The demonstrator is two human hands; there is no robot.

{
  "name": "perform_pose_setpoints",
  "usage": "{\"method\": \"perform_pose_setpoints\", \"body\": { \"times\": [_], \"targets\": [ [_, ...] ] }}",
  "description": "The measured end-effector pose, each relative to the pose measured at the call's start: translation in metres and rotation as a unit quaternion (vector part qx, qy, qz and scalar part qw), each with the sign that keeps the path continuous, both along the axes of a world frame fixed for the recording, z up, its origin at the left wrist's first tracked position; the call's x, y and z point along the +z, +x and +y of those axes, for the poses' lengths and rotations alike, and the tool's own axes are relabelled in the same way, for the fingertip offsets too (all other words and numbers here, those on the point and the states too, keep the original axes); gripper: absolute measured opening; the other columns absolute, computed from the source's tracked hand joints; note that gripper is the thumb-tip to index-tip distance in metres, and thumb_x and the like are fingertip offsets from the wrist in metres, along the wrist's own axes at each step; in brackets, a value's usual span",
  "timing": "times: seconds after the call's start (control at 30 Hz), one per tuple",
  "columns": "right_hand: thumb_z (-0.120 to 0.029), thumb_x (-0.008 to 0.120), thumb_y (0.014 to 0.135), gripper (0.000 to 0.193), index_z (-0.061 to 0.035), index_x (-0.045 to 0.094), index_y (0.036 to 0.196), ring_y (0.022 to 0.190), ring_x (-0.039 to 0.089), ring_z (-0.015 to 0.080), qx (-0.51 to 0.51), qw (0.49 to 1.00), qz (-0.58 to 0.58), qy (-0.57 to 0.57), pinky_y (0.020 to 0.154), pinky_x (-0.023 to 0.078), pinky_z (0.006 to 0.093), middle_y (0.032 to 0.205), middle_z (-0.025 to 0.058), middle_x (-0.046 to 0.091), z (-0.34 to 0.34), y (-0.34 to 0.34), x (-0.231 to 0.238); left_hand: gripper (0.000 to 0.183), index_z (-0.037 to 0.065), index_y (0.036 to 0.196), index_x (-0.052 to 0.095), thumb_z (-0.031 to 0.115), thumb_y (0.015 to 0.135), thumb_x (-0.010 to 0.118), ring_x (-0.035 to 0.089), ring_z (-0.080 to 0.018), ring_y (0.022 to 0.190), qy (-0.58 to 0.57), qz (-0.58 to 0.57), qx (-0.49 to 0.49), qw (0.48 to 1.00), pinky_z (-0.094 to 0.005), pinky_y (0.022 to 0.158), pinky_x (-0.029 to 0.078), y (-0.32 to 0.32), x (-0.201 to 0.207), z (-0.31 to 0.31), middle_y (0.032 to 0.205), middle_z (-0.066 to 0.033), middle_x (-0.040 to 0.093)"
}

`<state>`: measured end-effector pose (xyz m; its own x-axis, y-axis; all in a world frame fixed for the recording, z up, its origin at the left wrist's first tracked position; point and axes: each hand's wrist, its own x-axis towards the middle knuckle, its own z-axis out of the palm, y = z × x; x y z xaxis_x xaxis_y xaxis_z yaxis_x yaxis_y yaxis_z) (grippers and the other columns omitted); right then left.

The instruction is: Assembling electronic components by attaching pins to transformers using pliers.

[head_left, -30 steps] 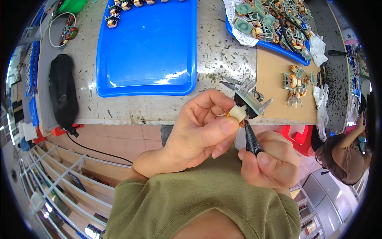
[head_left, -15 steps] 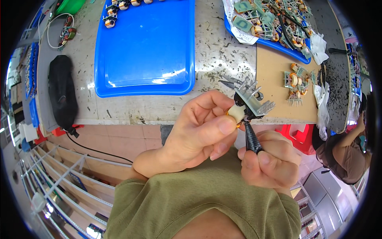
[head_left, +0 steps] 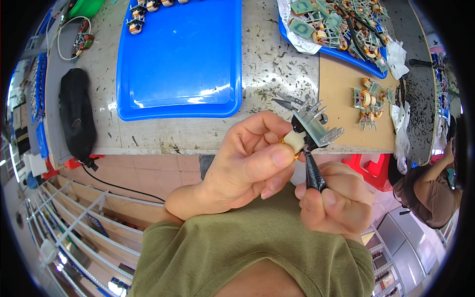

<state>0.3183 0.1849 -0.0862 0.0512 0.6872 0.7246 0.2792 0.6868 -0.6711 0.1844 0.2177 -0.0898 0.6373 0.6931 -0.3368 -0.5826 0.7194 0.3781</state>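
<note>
My left hand (head_left: 250,166) pinches a small coil assembly by its cream-coloured core. The coil assembly (head_left: 295,140) has a greenish circuit board with several silvery pins pointing away from me, black material between board and core, and some copper winding. Closed around a black tapered tool (head_left: 313,173) is my right hand (head_left: 339,200). The tool's narrow tip meets the underside of the coil assembly, near the black material. Its rear end is hidden in my fist, so its exact kind cannot be made out.
A blue tray (head_left: 180,111) bears a row of coil assemblies at its far edge. Another blue tray (head_left: 341,55) is heaped with them. Several lie on brown board (head_left: 341,133). Dark pointed tool (head_left: 283,103) and black pouch (head_left: 77,114) lie on the bench. A person (head_left: 428,190) sits right.
</note>
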Motion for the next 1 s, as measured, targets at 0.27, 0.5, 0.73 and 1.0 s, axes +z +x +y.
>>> {"method": "perform_pose_setpoints", "body": {
  "times": [0.27,0.5,0.73,1.0],
  "targets": [
    [0.009,0.068,0.053,0.037,0.0021,0.05,0.084,0.039,0.046,0.0149,-0.004,1.0,0.011,0.02,0.03,0.037,0.0231,0.06,0.0079,0.05,0.0033,-0.0026,-0.0024,0.052,0.003,0.112,0.043,0.027,0.071,0.065,0.043,-0.0035,0.044,0.0,0.007,-0.002,1.0,-0.0137,0.039,0.037,-0.0016,0.0008,0.0006,0.09,-0.0156,0.058],
    [0.009,0.068,0.052,0.036,0.0022,0.05,0.083,0.039,0.046,0.0147,-0.012,1.0,0.025,0.009,0.031,0.038,0.0229,0.06,0.0075,0.05,-0.0003,-0.0019,-0.002,0.055,-0.001,0.11,0.042,0.031,0.071,0.064,0.044,-0.0033,0.043,0.019,0.013,-0.004,1.0,-0.0134,0.034,0.035,-0.0016,0.0008,0.0018,0.088,-0.0159,0.058],
    [0.009,0.068,0.054,0.034,0.0029,0.049,0.081,0.041,0.048,0.0156,0.024,1.0,0.008,-0.001,0.032,0.041,0.0246,0.06,0.0086,0.05,0.0028,-0.0023,0.0021,0.052,-0.001,0.106,0.043,0.032,0.071,0.064,0.043,-0.003,0.042,0.018,0.011,-0.005,1.0,-0.0128,0.034,0.034,-0.0007,0.002,0.0022,0.086,-0.015,0.057],
    [0.012,0.066,0.052,0.032,0.0036,0.048,0.077,0.04,0.048,0.0157,0.012,1.0,0.024,0.014,0.031,0.039,0.0242,0.059,0.0093,0.05,0.0042,-0.0047,0.002,0.05,-0.002,0.102,0.045,0.035,0.072,0.062,0.041,-0.0019,0.041,-0.003,0.028,-0.014,1.0,-0.0126,0.033,0.033,-0.0008,0.0077,0.0024,0.082,-0.0129,0.057]
  ]
}}
